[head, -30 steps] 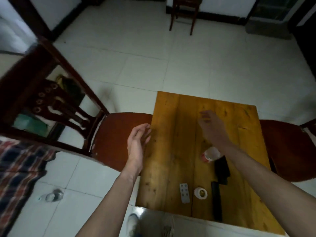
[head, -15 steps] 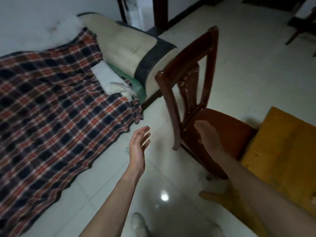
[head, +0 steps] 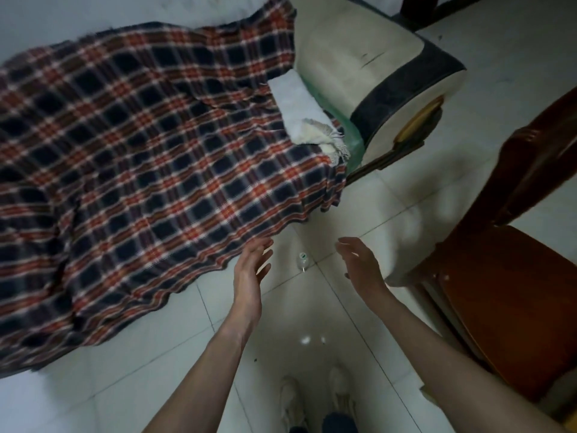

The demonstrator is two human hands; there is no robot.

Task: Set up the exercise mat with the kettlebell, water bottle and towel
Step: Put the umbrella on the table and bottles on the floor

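A folded white towel (head: 301,112) with a fringed end lies on the plaid blanket, beside the sofa's armrest. A small clear water bottle (head: 302,261) lies on the tiled floor at the blanket's lower edge. My left hand (head: 251,270) is held out empty, fingers apart, just left of the bottle. To the bottle's right my right hand (head: 362,265) is also empty and spread. Both hands hang above the floor, apart from the bottle. No kettlebell or exercise mat is in view.
A red, navy and white plaid blanket (head: 134,170) covers the sofa seat on the left. The cream and black armrest (head: 384,73) stands at the upper right. A dark wooden chair (head: 512,295) stands close on the right. My shoes (head: 315,401) are on pale tiles.
The view has swung left from the wooden table to the sofa and nearer to it. Both hands stay empty and raised; the bottle on the floor now shows between them.
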